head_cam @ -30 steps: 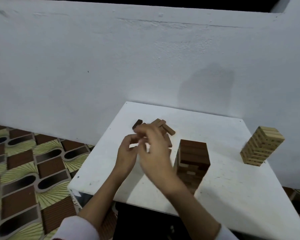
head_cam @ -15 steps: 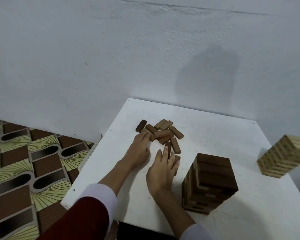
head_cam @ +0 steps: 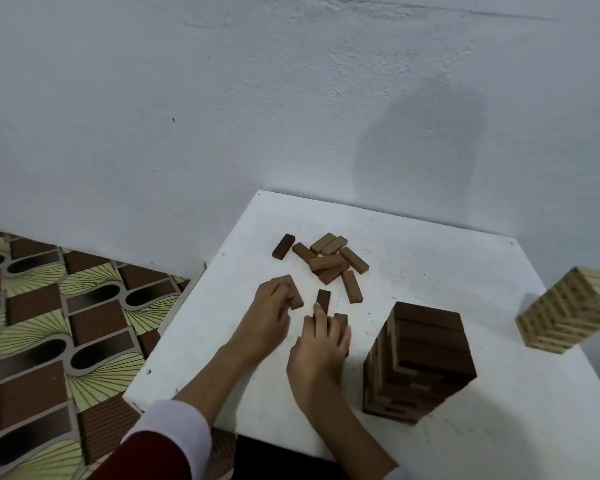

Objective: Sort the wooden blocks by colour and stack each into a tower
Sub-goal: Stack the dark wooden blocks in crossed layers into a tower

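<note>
White tabletop [head_cam: 430,271] fills the lower right of the frame, set against a white wall [head_cam: 187,116]; patterned floor [head_cam: 42,323] occupies the lower left.

Dark brown tower [head_cam: 420,362] stands upright at lower centre-right, just right of the right hand. Pale tower [head_cam: 568,310] stands at the right edge, well apart from the brown one; it appears tilted in this wide-angle view.

Loose pile of brown blocks [head_cam: 333,261] lies at mid-frame, beyond both hands, blocks overlapping and pointing in mixed directions. One darker block [head_cam: 283,246] lies apart at the pile's left, long axis running lower left to upper right.

Left hand [head_cam: 271,313] rests on the tabletop, its fingers curled around a brown block [head_cam: 293,294]; the block's long axis runs from upper left down to lower right, its lower end protruding past the fingers.

Right hand [head_cam: 321,348] lies just right of the left hand. Its fingers are together, and curled over a short block [head_cam: 341,318] whose far end shows above the fingertips. A single upright-looking block [head_cam: 323,301] sits just beyond the index finger, long axis pointing up-frame; contact cannot be determined.
</note>
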